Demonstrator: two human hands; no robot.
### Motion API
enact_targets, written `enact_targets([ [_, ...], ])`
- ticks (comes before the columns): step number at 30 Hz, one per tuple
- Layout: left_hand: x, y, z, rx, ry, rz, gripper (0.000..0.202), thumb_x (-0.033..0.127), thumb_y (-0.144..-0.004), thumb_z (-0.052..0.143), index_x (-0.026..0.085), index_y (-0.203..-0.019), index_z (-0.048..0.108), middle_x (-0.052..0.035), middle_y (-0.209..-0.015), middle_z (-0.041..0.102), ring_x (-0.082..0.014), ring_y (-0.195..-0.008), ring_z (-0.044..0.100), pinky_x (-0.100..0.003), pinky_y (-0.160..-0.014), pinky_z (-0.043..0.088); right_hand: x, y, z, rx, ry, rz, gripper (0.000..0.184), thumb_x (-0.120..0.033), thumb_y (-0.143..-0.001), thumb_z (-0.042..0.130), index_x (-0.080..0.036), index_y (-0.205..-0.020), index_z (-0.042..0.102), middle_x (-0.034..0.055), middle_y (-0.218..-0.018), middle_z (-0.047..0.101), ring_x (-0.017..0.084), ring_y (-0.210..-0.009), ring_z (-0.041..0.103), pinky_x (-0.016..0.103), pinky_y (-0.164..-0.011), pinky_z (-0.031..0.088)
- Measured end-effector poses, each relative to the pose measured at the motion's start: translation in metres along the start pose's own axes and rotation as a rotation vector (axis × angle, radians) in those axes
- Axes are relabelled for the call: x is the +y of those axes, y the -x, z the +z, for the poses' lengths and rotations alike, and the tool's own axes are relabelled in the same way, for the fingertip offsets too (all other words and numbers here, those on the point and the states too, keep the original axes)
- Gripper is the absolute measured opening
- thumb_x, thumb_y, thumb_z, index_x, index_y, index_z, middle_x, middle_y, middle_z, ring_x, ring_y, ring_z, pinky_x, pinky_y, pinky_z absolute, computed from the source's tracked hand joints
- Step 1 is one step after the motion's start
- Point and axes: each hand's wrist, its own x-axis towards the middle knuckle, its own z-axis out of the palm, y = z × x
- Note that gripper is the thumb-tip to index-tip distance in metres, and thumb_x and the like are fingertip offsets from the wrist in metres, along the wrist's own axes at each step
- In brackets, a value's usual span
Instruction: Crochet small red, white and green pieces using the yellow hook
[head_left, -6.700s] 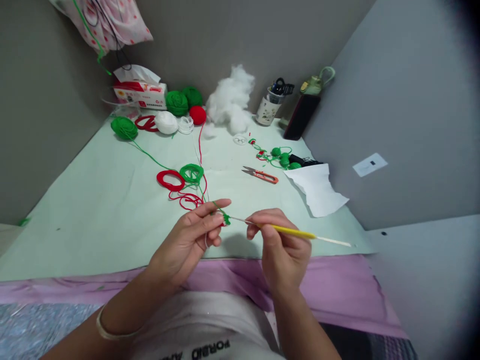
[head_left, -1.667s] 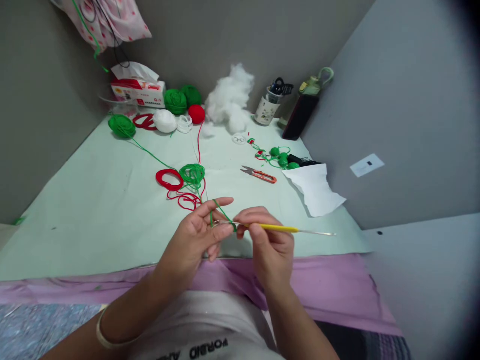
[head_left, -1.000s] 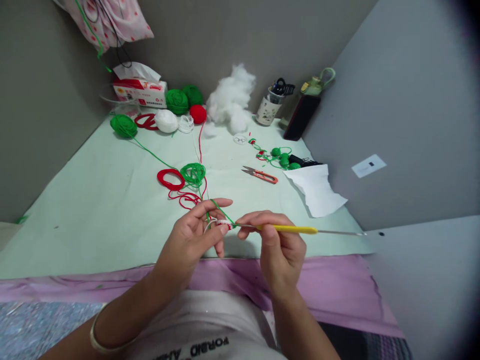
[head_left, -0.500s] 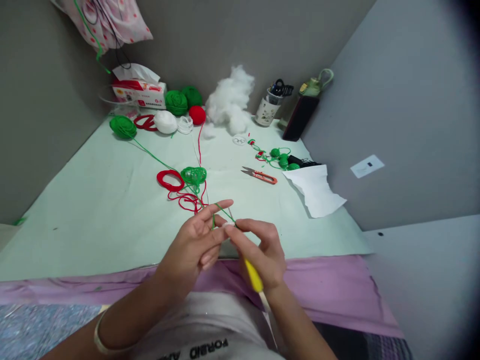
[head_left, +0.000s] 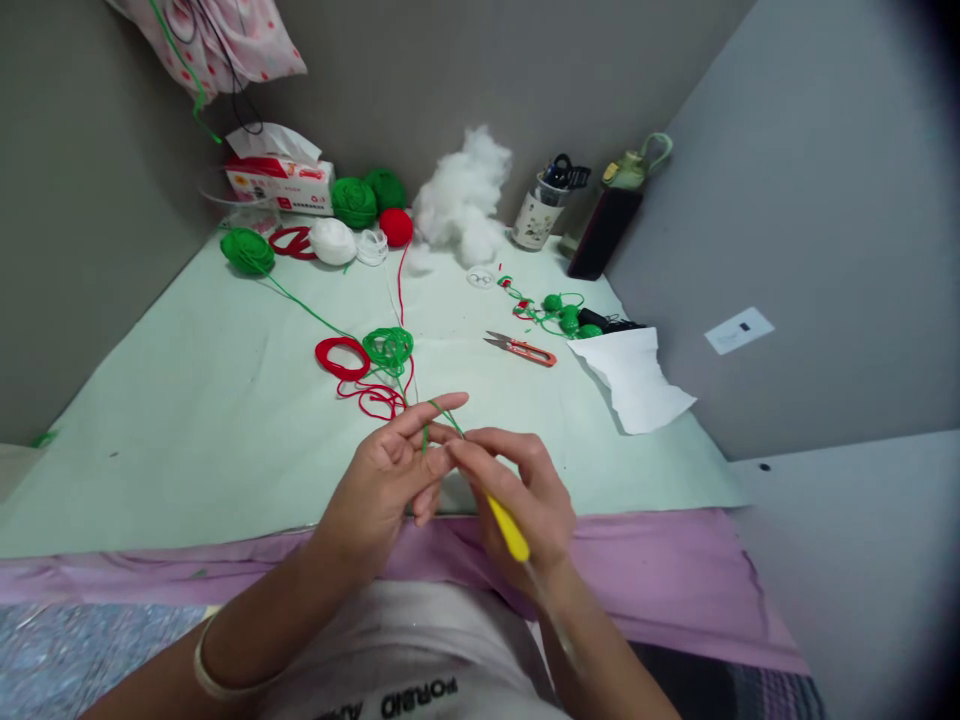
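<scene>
My left hand (head_left: 375, 490) holds green yarn (head_left: 450, 417), which passes over its raised index finger. Its thumb pinches a small piece of work, mostly hidden by the fingertips. A crochet hook (head_left: 508, 528) with a yellow handle is gripped in my right hand (head_left: 529, 490), fingertips meeting the left thumb; the hook's tip cannot be made out. Just beyond the hands lie a loose green yarn bundle (head_left: 388, 348), a red yarn coil (head_left: 324, 360) and loose red strands (head_left: 382, 402). Farther left, a green yarn ball (head_left: 247, 250) trails a strand towards the bundle.
Orange-handled thread snips (head_left: 534, 353) and crumpled white paper (head_left: 637, 380) lie to the right. Small green crocheted balls (head_left: 570, 322) are behind them. White stuffing (head_left: 461, 195), a pen cup (head_left: 538, 215), a bottle (head_left: 611, 215), yarn balls (head_left: 354, 203) and a tissue box (head_left: 289, 185) line the back.
My right hand and the hook have shifted slightly, the handle end moving a little right and up. A white bit visible at the fingertips before is now covered. Yarn still crosses my left index finger.
</scene>
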Motion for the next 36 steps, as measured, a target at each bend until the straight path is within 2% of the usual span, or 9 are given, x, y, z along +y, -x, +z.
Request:
enact_targets([
  [2,0.003,-0.001,-0.002,-0.014,0.069,-0.086,0.040,0.027,-0.081,0.090,0.019,-0.120,0.081,0.0106,-0.055,0.046,-0.0010,-0.040,0.028,-0.013,-0.038,0.028,0.000,0.000,-0.002,0.036,0.002,0.008,0.038,-0.011,-0.099,0.066,-0.032,-0.128,0.076,0.0076,-0.110,0.079,0.023,-0.096,0.075,0.038,-0.079,0.064],
  [5,0.008,-0.002,-0.003,0.018,0.129,-0.100,0.034,0.023,-0.080,0.091,0.015,-0.112,0.083,0.0119,-0.051,0.039,-0.0014,-0.043,0.025,-0.012,-0.040,0.028,-0.001,-0.005,-0.002,0.204,-0.255,0.235,0.025,-0.015,-0.103,0.061,-0.029,-0.111,0.080,0.0038,-0.092,0.077,0.018,-0.077,0.071,0.034,-0.069,0.060],
  [8,0.006,-0.002,-0.002,0.038,0.085,-0.020,0.030,0.020,-0.079,0.091,0.018,-0.107,0.084,0.0083,-0.057,0.051,-0.0027,-0.046,0.039,-0.013,-0.044,0.037,0.000,-0.009,0.002,0.191,-0.517,0.365,0.018,-0.024,-0.104,0.064,-0.028,-0.101,0.082,0.0032,-0.091,0.076,0.015,-0.071,0.066,0.030,-0.062,0.056],
  [11,0.002,0.000,-0.001,0.026,-0.018,0.044,0.028,0.022,-0.080,0.090,0.021,-0.107,0.085,0.0030,-0.074,0.067,-0.0060,-0.054,0.056,-0.018,-0.052,0.049,0.003,-0.010,0.006,0.148,-0.539,0.390,0.015,-0.029,-0.102,0.068,-0.026,-0.100,0.083,0.0041,-0.092,0.079,0.016,-0.077,0.069,0.030,-0.067,0.057],
  [17,0.001,0.002,-0.004,0.022,-0.119,0.061,0.031,0.027,-0.082,0.089,0.021,-0.112,0.084,0.0003,-0.085,0.072,-0.0095,-0.060,0.064,-0.024,-0.060,0.053,0.004,-0.012,0.001,0.173,-0.627,0.501,0.024,-0.039,-0.104,0.065,-0.021,-0.094,0.077,0.0045,-0.085,0.079,0.015,-0.066,0.070,0.030,-0.063,0.060],
  [21,0.002,0.004,-0.005,0.052,-0.173,0.112,0.030,0.028,-0.083,0.088,0.022,-0.112,0.084,0.0017,-0.084,0.069,-0.0099,-0.060,0.065,-0.025,-0.061,0.053,-0.002,-0.010,-0.004,0.145,-0.520,0.435,0.021,-0.031,-0.108,0.058,-0.022,-0.100,0.076,0.0048,-0.092,0.080,0.017,-0.075,0.074,0.032,-0.071,0.063],
  [28,0.000,0.005,-0.002,0.113,-0.267,0.225,0.028,0.023,-0.082,0.087,0.023,-0.109,0.083,0.0032,-0.081,0.066,-0.0096,-0.059,0.063,-0.023,-0.060,0.054,-0.008,-0.002,-0.002,0.113,-0.255,0.134,0.028,-0.016,-0.106,0.053,-0.028,-0.121,0.074,0.0046,-0.104,0.081,0.020,-0.089,0.076,0.038,-0.076,0.063],
  [33,-0.004,0.009,-0.001,0.155,-0.337,0.284,0.026,0.019,-0.082,0.087,0.024,-0.108,0.084,0.0020,-0.077,0.067,-0.0099,-0.067,0.060,-0.019,-0.062,0.053,-0.004,-0.001,-0.004,0.032,-0.166,0.061,0.031,-0.012,-0.105,0.053,-0.028,-0.125,0.071,0.0052,-0.104,0.080,0.021,-0.093,0.076,0.039,-0.080,0.064],
  [36,-0.004,0.009,0.001,0.142,-0.271,0.257,0.033,0.020,-0.081,0.089,0.024,-0.113,0.083,0.0018,-0.081,0.068,-0.0072,-0.061,0.056,-0.017,-0.056,0.049,0.000,0.002,-0.005,-0.030,0.055,-0.049,0.036,-0.014,-0.102,0.060,-0.030,-0.132,0.070,0.0065,-0.108,0.079,0.023,-0.098,0.076,0.038,-0.080,0.065],
])
